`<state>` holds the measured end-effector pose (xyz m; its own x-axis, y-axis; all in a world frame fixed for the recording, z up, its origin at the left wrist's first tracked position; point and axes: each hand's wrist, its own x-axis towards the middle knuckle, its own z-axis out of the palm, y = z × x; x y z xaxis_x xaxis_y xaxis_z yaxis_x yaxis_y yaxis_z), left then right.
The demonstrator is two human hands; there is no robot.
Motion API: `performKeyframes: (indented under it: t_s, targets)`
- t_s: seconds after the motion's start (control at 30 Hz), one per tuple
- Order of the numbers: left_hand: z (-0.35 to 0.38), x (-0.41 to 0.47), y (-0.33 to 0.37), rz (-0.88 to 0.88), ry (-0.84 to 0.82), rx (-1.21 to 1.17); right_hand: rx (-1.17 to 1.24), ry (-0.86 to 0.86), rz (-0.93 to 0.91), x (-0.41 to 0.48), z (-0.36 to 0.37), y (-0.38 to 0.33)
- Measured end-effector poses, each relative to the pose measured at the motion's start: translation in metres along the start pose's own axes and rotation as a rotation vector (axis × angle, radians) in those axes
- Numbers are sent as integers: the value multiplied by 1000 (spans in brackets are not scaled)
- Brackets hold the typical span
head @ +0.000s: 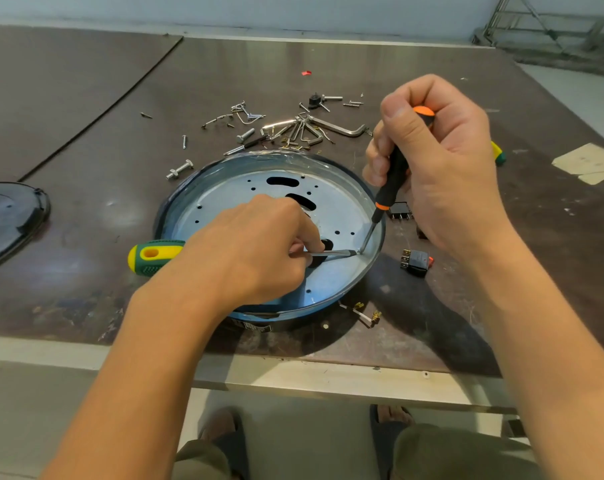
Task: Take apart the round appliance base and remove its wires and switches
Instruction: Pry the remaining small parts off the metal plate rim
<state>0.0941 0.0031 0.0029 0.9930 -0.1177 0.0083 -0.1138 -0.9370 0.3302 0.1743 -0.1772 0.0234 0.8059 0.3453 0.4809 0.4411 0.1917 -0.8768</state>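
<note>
The round appliance base (224, 188) lies open side up near the table's front edge, a silver perforated plate inside a dark rim. My left hand (255, 244) reaches into it and grips the shaft of a green-and-yellow screwdriver (153, 255), whose flat tip points at the right inner wall. My right hand (439, 161) grips a black-and-orange screwdriver (390, 181) held steeply, its tip meeting the other tip at the base's right inner edge. Two rocker switches (416, 262) (401, 211) lie loose on the table, right of the base.
Loose screws, bolts and hex keys (293, 128) are scattered behind the base. A black plastic cover (9, 216) lies at the far left. Small brass terminals (366, 311) sit by the base's front right. Another green-yellow tool end (498, 154) shows behind my right hand. Taped paper (591, 162) lies at right.
</note>
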Motion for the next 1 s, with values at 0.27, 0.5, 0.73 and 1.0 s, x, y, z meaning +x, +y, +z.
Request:
performKeyframes:
  t_s: [0.27,0.5,0.73,1.0]
  targets:
    - [1,1,0,-7,-9,-20,-96,-4,-65,-1,3,5]
    - [2,1,0,0,3,-24,-186,-18,-107,-3,-3,6]
    - [3,2,-2,-11,-9,-33,-199,-110,-122,-5,-1,2]
    - [4,2,-3,-19,-6,-31,-146,-177,-49,-10,4,-11]
